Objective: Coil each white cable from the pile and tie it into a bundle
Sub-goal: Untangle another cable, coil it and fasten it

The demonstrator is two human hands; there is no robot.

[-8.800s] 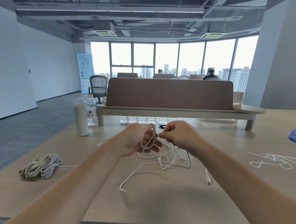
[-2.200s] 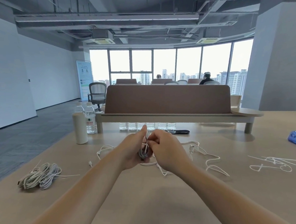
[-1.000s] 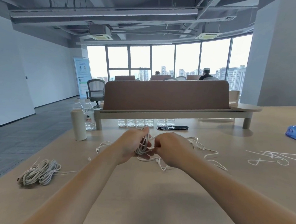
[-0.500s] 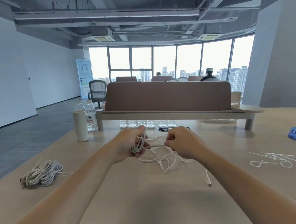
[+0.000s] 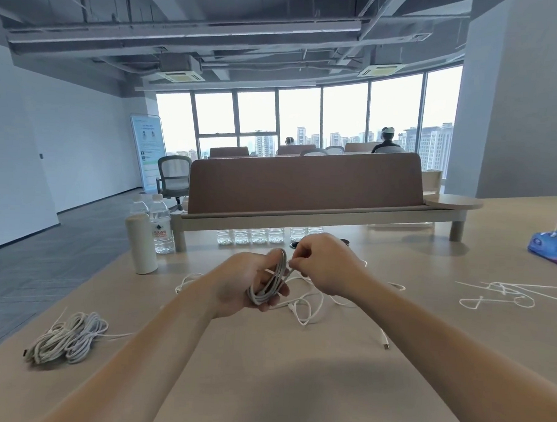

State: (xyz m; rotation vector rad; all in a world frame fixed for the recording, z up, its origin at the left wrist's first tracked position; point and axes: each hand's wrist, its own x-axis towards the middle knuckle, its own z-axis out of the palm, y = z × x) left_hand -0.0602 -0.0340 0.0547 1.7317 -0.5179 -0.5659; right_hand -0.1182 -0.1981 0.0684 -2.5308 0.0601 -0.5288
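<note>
A wide pale wooden desk [image 5: 262,377] fills the lower half of the view. Across its far side runs a raised shelf carrying a long brown screen [image 5: 304,183]. Past the left end of the screen stand a grey office chair [image 5: 173,176] and a tall printed banner [image 5: 146,152].

Both bare forearms reach in from the bottom edge and meet above the middle of the desk. The left hand [image 5: 241,283] has its fingers [image 5: 279,290] curled round a coil of white cable [image 5: 272,280], which stands upright in the palm as several loops held together. The right hand [image 5: 324,261] is just beside it, its fingers [image 5: 300,254] pinched narrow on a strand at the upper right edge of the coil.

The loose cable [image 5: 307,306] that trails from the coil lies in slack curves on the desk under and behind the hands. Its plug [image 5: 385,344] rests on the desk, nearer the camera and to the right.

Tied bundles [image 5: 67,337] of white cable lie together near the left edge of the desk, well apart from the hands. Another white cord [image 5: 498,295] sprawls untidily on the right side.

A white cylinder bottle [image 5: 140,242] and a clear water bottle [image 5: 161,229] stand at the far left, near the shelf leg. A row of small clear bottles [image 5: 259,235] sits under the shelf, and a blue packet [image 5: 552,247] lies at the right edge
</note>
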